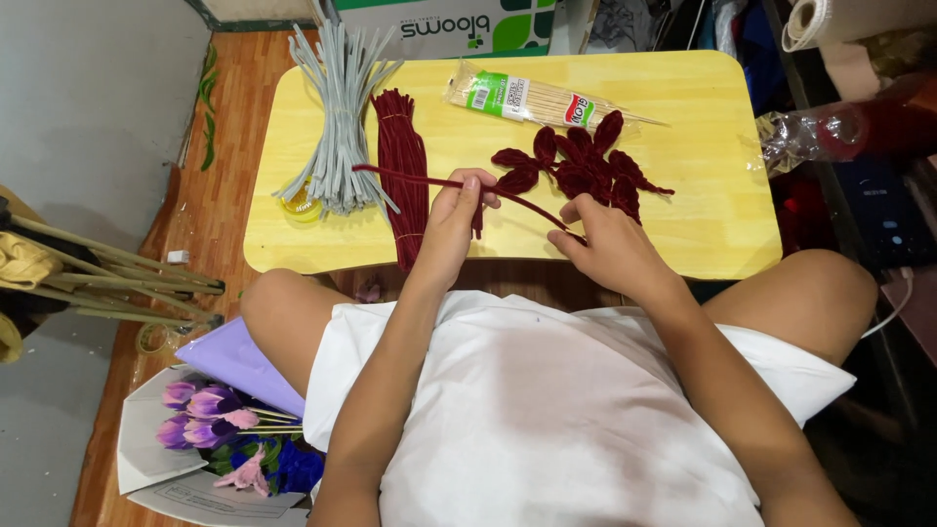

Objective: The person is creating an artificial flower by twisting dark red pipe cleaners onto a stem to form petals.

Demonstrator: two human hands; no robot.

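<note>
From the head view, looking straight down: the left hand (457, 217) is closed around a dark red pipe cleaner (429, 182) near the front edge of the yellow counter (703, 146), fingers pinched on it where a short end hangs down, while one long end runs out to the left over the bundle. The right hand (607, 244) grips the other end of that same strand, down by the front edge, fingers curled shut on it. So the strand is stretched between both hands, only partly bent, by my reading a piece just begun rather than finished. Just beyond the hands, toward the middle of the counter, lies a cluster of finished dark red petal loops (586, 161), several already shaped and lying together. A thick bundle of straight dark red pipe cleaners (400, 166) lies left of centre, so plenty of stock is unused. Beside it, a grey bundle (342, 107) by the back-left corner looks untouched, and a packet of wooden skewers (532, 100) sits sealed at the back edge. On the floor, lower left, a bouquet of purple flowers (210, 410) lies in paper.
</note>
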